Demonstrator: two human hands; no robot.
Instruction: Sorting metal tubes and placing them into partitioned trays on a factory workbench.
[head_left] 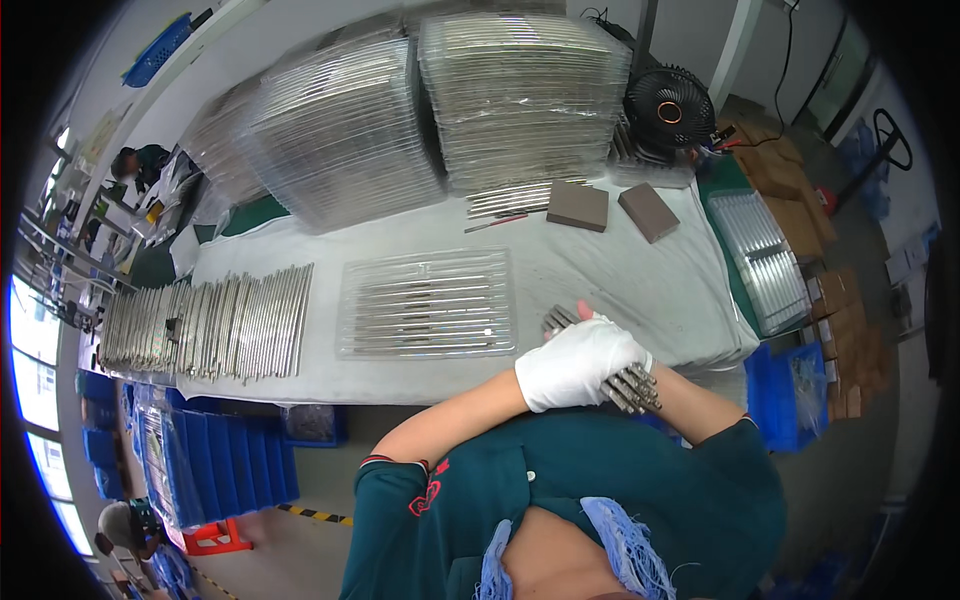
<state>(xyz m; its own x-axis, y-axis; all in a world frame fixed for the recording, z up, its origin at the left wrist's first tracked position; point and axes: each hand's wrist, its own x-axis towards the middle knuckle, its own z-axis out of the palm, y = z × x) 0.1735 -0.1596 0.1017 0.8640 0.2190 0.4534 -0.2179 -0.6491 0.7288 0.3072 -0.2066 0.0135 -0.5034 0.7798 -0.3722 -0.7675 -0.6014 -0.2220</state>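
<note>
My left hand (575,370), in a white glove, is closed over a bundle of short metal rods (631,388) close to my body. Ends of the rods stick out on both sides of the glove. My right hand (586,312) lies mostly behind the left one, against the same bundle; only a pinkish fingertip shows plainly. To the left of the hands, a clear plastic tray (513,300) on the table holds several long thin metal rods (430,308) in its grooves. A dense row of metal rods (240,320) lies at the table's left end.
Tall stacks of clear rod-filled trays (520,100) stand along the back of the pale table cloth (590,265). Two brown blocks (577,206) lie before them, beside loose rods. A black fan (668,108) stands at back right. Blue bins (225,450) flank the table.
</note>
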